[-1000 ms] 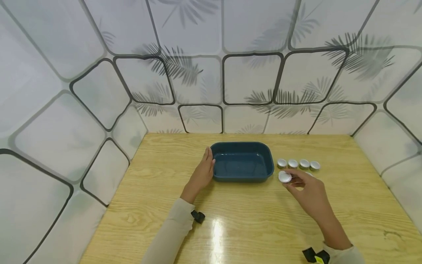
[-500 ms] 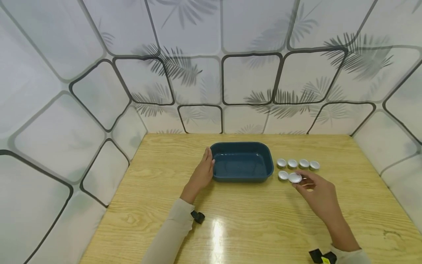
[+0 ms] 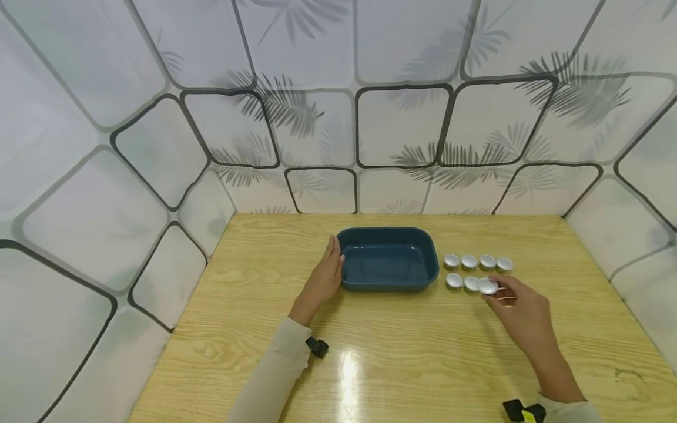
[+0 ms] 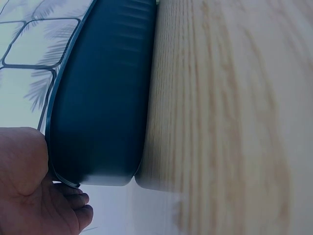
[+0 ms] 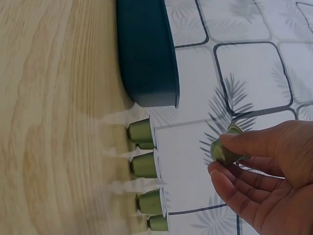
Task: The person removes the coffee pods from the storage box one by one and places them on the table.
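My left hand (image 3: 324, 275) rests against the left end of a dark blue rectangular dish (image 3: 388, 288), its fingers lying along the outer wall. In the left wrist view, this hand (image 4: 34, 186) is at the dish's (image 4: 102, 98) near rim. My right hand (image 3: 520, 314) pinches a small coffee capsule (image 3: 487, 286) by thumb and fingers, silver lid up in the head view. Its green body (image 5: 222, 152) shows in the right wrist view, held apart from the others. Several green capsules (image 5: 145, 165) stand in two rows right of the dish; the held one partly covers the front row in the head view.
The wooden table (image 3: 402, 358) meets a patterned wall covering (image 3: 402, 129) at the back and sides. In the head view, the back row of capsules (image 3: 469, 262) stands close to the dish's right end.
My right hand has moved right along the front row with the capsule, uncovering two front-row capsules nearer the dish. The left hand and dish have stayed still.
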`<state>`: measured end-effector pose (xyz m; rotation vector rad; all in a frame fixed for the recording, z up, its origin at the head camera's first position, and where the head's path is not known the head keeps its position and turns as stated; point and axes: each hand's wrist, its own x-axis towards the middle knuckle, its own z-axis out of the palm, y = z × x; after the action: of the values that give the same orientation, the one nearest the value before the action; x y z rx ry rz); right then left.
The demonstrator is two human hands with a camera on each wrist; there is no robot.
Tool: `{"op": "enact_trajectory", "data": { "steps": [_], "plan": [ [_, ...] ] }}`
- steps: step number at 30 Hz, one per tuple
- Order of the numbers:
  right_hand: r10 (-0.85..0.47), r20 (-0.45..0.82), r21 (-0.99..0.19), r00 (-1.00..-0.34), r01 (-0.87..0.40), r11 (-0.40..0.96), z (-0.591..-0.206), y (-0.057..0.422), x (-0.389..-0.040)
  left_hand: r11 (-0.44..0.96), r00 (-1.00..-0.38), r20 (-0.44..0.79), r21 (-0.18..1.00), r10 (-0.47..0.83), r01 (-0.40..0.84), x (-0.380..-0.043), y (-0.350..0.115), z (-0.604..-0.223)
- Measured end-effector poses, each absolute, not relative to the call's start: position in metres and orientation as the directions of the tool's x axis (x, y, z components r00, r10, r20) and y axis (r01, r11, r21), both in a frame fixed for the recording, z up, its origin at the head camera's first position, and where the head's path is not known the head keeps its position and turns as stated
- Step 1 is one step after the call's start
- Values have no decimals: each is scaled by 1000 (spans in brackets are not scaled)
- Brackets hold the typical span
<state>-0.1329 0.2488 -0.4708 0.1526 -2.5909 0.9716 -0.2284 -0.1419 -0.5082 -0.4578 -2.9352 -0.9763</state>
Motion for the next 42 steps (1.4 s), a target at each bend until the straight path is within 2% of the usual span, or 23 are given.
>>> {"op": "enact_trajectory", "data": {
  "steps": [8,20,33,42],
  "plan": [
    [64,315,-621,-947,-155,768,-478,260,-136,761,-957,107,585,269,279,-230,-142,-511],
    [59,262,-607,-963,-117,786,-495,277,-155,763,-959,108,585,263,276,-231,-143,-511],
    [97,281,-569,-955,-84,818,-501,293,-162,758,-956,123,586,265,286,-233,-143,-511],
    [110,249,-558,-962,-50,828,-500,302,-165,762,-956,106,583,274,283,-232,-143,-512]
  ]
}}
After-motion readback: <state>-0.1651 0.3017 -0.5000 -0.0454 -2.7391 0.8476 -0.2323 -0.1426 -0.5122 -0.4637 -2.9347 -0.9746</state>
